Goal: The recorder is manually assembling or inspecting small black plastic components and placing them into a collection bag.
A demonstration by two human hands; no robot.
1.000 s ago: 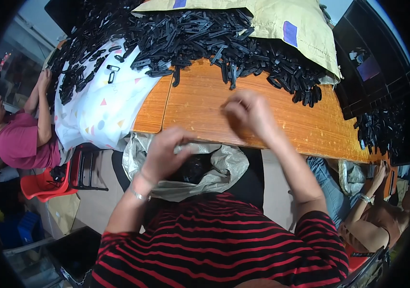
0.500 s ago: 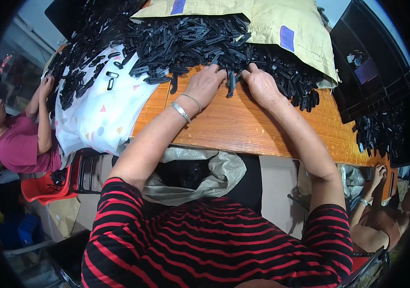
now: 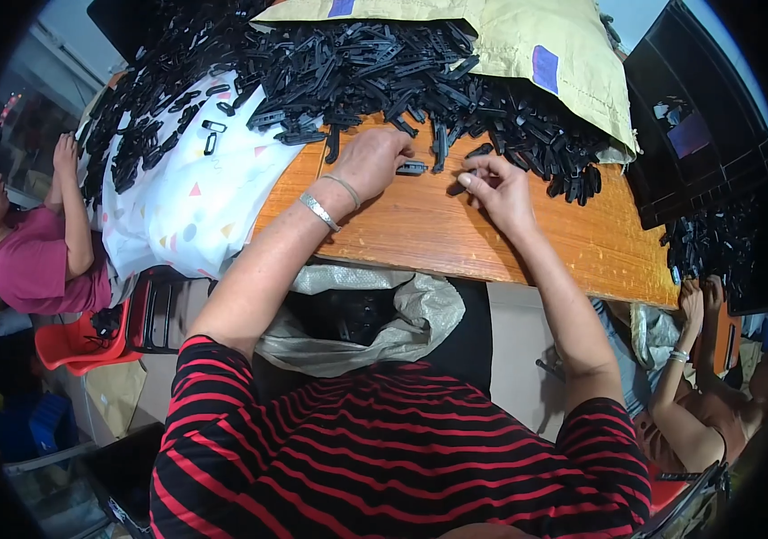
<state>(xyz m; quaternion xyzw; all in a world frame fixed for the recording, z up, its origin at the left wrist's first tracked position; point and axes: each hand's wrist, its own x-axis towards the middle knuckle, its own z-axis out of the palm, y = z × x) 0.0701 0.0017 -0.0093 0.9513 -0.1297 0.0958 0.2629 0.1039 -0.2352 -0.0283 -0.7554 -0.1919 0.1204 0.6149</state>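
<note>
A big heap of small, long black plastic pieces (image 3: 366, 76) covers the far part of the wooden table (image 3: 384, 225). At the heap's near edge, my left hand (image 3: 371, 162) has its fingers closed on a black plastic piece (image 3: 414, 168) that sticks out to the right. My right hand (image 3: 503, 193) pinches another black plastic piece (image 3: 459, 188) between thumb and fingers, just above the wood. Between the two hands a loose piece (image 3: 440, 148) points toward me from the heap.
Paper sacks (image 3: 546, 36) lie over the heap's far side. A white patterned sheet (image 3: 195, 202) hangs over the table's left edge. An open woven sack (image 3: 429, 314) sits below the front edge. A black crate (image 3: 698, 126) stands right. Co-workers sit left (image 3: 43, 234) and right (image 3: 698, 413).
Both hands have drawn back from the heap toward me, each with a black piece in its fingers. The right hand has turned, so its thumb shows.
</note>
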